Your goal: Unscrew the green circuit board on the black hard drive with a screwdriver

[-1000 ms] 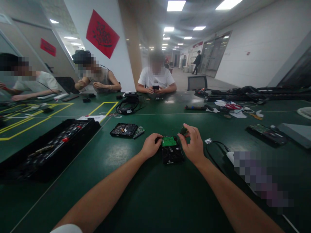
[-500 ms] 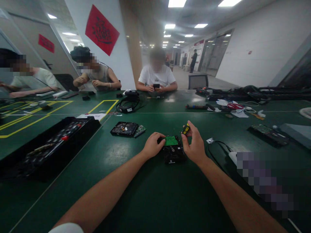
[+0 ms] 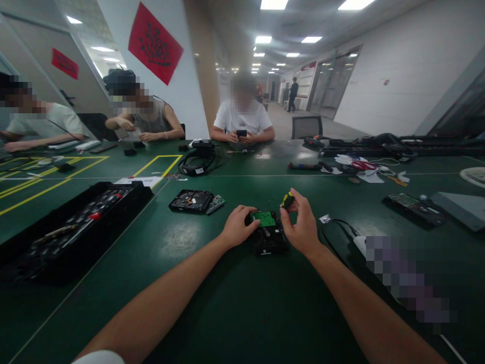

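A black hard drive with a green circuit board at its far end lies on the dark green table in front of me. My left hand grips the drive's left side, its thumb at the edge of the board. In my right hand is a short screwdriver with a black and yellow handle, pinched between thumb and fingers. That handle is tilted above the drive's right far corner. The screwdriver's tip is too small and dark to make out.
An opened hard drive with a loose circuit board lies to the left. Beyond it is a long black tray of small parts. A power strip and cable are at right. Another drive sits farther right. Several people sit opposite.
The screwdriver's handle has turned slightly in my right hand. My left hand stays on the drive. The whole view has shifted a little.
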Motion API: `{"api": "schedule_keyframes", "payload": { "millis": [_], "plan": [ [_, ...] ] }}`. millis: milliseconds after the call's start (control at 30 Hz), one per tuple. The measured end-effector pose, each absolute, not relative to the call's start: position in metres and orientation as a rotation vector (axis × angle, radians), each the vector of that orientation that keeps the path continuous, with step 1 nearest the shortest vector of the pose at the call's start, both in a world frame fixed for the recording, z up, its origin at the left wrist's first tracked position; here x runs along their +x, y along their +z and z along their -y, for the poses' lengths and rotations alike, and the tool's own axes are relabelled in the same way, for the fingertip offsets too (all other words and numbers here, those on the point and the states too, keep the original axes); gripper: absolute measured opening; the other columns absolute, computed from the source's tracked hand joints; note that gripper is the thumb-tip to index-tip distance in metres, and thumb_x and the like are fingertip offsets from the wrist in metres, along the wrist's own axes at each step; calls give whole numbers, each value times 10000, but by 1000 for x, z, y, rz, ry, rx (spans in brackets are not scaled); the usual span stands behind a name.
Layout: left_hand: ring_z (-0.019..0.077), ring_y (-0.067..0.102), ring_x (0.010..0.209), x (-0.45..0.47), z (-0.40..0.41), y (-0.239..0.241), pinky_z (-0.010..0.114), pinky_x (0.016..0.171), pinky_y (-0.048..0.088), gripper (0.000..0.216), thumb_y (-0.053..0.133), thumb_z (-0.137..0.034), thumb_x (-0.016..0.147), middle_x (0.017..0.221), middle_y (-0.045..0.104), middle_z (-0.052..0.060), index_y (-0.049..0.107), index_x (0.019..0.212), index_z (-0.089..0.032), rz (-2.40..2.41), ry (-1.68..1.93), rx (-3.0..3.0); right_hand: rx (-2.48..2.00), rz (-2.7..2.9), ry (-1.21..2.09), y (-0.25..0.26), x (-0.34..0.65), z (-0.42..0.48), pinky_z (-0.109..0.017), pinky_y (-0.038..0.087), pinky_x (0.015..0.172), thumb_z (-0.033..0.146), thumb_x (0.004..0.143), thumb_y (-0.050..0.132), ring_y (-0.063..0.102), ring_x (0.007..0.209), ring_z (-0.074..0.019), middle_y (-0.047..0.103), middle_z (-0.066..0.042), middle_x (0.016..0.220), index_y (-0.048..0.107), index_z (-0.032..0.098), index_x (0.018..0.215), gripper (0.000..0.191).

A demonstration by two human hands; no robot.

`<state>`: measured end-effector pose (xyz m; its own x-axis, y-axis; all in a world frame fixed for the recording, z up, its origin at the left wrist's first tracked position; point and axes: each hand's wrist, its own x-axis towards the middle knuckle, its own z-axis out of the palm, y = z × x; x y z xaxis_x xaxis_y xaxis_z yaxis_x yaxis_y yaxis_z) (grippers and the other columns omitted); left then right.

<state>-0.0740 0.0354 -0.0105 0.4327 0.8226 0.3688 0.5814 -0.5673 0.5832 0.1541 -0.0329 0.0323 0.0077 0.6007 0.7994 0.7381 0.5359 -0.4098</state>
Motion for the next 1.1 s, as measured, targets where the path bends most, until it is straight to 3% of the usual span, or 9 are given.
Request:
{"api": "schedule_keyframes", "payload": {
  "millis": [133, 367, 567, 667, 767, 933, 1100],
  "plan": [
    [264, 634, 1110, -74, -35, -9, 423, 1026, 516, 445, 659, -397, 937, 1178, 632, 102, 655, 1339, -205, -1198, 874, 2335, -1138, 1680, -202, 35, 155, 32, -451, 611, 806, 280, 963, 653, 625, 944, -243, 557, -124, 1243, 416, 286, 1522, 608],
    [266, 628, 1112, -73, -37, -12, 433, 1034, 512, 424, 644, -400, 945, 1188, 629, 102, 670, 1326, -215, -1240, 854, 2367, -1135, 1731, -137, 37, 154, 32, -501, 581, 925, 231, 1001, 546, 613, 1090, -279, 537, -153, 1336, 305, 272, 1598, 645],
    [288, 606, 1146, -71, -33, -11, 467, 1050, 494, 466, 626, -430, 958, 1219, 635, 112, 635, 1369, -210, -1250, 838, 2418, -1157, 1721, -198, 42, 152, 34, -486, 590, 877, 276, 986, 590, 617, 996, -264, 557, -110, 1193, 434, 319, 1533, 570],
    [287, 566, 1218, -70, -30, -9, 488, 1077, 469, 481, 585, -359, 987, 1326, 603, 100, 566, 1459, -270, -1184, 835, 2514, -1130, 1748, -132, 41, 152, 34, -491, 581, 938, 225, 1012, 506, 621, 1080, -269, 545, -129, 1323, 370, 311, 1576, 586],
    [291, 500, 1314, -70, -29, -9, 507, 1107, 442, 408, 522, -315, 1022, 1418, 561, 76, 609, 1421, -327, -1111, 795, 2601, -1097, 1757, -106, 40, 152, 34, -475, 593, 925, 233, 1002, 540, 625, 1089, -264, 525, -140, 1368, 355, 297, 1575, 606],
    [292, 512, 1294, -69, -28, -8, 515, 1117, 438, 384, 546, -375, 1017, 1385, 600, 74, 649, 1382, -312, -1072, 750, 2619, -1111, 1728, -269, 43, 151, 35, -467, 597, 883, 258, 978, 609, 609, 1062, -264, 544, -123, 1247, 475, 305, 1482, 523],
    [291, 529, 1283, -70, -28, -6, 511, 1109, 445, 383, 548, -368, 1014, 1386, 605, 75, 651, 1379, -314, -1061, 752, 2607, -1103, 1783, -193, 45, 150, 36, -512, 549, 1006, 216, 1013, 497, 577, 1219, -292, 523, -150, 1405, 350, 277, 1574, 584]
  ]
}}
